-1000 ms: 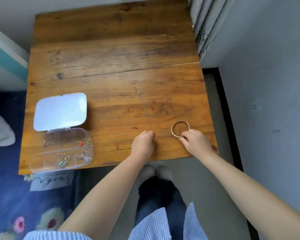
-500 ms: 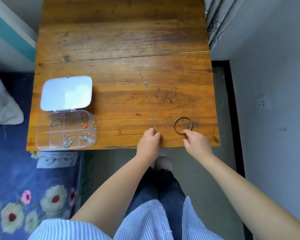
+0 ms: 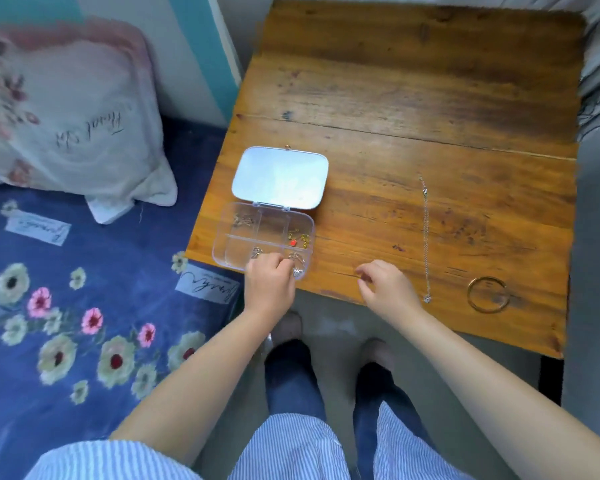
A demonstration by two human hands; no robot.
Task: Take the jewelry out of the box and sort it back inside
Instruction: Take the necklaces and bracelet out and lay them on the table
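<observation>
1. Box (image 3: 236, 233) sat open on the bench (image 3: 430, 98), lid (image 3: 280, 177) flat behind it – small jewelry in its compartments.
2. Left hand (image 3: 269, 282) reached into the box's near row, fingers curled; its grip was unclear.
3. Right hand (image 3: 387, 287) hovered loosely open, empty.
4. Necklace (image 3: 425, 237) and bangle (image 3: 488, 294) lay on the bench to the right.

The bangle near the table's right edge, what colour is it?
Gold, a plain thin bangle, seen in the head view.

Wooden table (image 3: 413, 98) with open box (image 3: 229, 249), necklace (image 3: 426, 237), bangle (image 3: 488, 298).
</observation>
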